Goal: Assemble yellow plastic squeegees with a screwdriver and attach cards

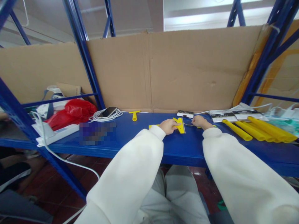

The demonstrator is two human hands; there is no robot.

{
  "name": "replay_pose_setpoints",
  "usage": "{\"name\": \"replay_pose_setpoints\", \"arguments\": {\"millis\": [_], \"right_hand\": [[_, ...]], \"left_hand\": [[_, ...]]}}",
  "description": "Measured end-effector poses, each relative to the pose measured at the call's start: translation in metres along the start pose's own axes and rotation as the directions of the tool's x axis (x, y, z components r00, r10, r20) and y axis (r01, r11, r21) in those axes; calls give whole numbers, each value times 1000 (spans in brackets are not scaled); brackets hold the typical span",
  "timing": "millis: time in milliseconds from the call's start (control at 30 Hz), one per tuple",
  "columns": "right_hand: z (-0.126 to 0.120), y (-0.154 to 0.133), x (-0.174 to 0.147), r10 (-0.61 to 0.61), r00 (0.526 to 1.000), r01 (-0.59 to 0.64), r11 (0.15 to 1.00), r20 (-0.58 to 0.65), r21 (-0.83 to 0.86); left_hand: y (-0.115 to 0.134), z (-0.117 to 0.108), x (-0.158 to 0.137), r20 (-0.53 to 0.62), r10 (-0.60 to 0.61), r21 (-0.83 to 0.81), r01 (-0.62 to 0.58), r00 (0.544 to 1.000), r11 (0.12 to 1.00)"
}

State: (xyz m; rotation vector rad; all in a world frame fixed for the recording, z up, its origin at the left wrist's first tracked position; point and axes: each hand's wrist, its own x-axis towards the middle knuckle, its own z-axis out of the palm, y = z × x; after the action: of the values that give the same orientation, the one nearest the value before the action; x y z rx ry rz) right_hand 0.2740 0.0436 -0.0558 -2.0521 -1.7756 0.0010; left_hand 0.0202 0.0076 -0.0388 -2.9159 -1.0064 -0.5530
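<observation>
My left hand [168, 126] is closed around a yellow scraper [180, 126], whose wide head with a pale blade edge faces right. The scraper's handle end pokes out on the left of that hand. My right hand [201, 122] is closed on a screwdriver [188, 125]; its thin shaft points left toward the scraper head, and a bit of yellow shows below the fingers. Whether the tip touches the scraper I cannot tell. A smaller yellow T-shaped piece [134, 115] stands apart to the left. Behind my hands lies a black-and-white card [185, 114].
Several yellow scraper handles [259, 130] with black-and-white labels [224, 117] lie at right. On the left are a coiled white cable [100, 116], a phone [107, 112], a power strip [60, 134] and a red bag [79, 110]. A cardboard wall [187, 68] backs the blue shelf [140, 151].
</observation>
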Motion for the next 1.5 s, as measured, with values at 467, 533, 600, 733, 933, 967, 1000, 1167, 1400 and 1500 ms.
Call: {"name": "replay_pose_setpoints", "arguments": {"millis": [467, 533, 600, 733, 933, 967, 1000, 1167, 1400, 1500], "right_hand": [[-9, -56, -23, -350, 933, 352, 829, -89, 434], [-7, -57, -23, -379, 921, 379, 833, -83, 404], [-5, -56, -23, -385, 919, 388, 838, -88, 384], [-4, -56, -21, -370, 925, 375, 853, -87, 364], [-5, -59, -22, -349, 935, 345, 860, -61, 377], [-5, -60, -23, -344, 937, 338, 856, -57, 391], [-5, -61, -24, -336, 940, 327, 850, -54, 412], [-1, -63, -31, -237, 968, 236, 767, -78, 597], [-5, -67, -32, -55, 995, 103, 609, -89, 787], [-12, -71, -37, -48, 999, 36, 533, -12, 845]], "left_hand": [[0, -2, 0, 22, -7, 30, 6, 1000, 1000], [0, -2, 0, 14, -6, 26, 6, 1000, 1000], [0, -2, 0, 8, -12, 20, 12, 1000, 1000], [2, -3, 0, 28, -21, 24, 20, 999, 1000], [2, -3, -1, 27, -8, 71, 6, 1000, 997], [1, -3, -1, 17, 1, 73, -2, 1000, 997], [1, -2, -1, 8, 9, 74, -9, 1000, 997], [0, -1, -1, -10, 8, 75, -7, 1000, 997], [0, -2, 2, -110, -16, 34, 20, 994, 999], [-1, -3, 3, -159, -101, 37, 109, 982, 993]]}}
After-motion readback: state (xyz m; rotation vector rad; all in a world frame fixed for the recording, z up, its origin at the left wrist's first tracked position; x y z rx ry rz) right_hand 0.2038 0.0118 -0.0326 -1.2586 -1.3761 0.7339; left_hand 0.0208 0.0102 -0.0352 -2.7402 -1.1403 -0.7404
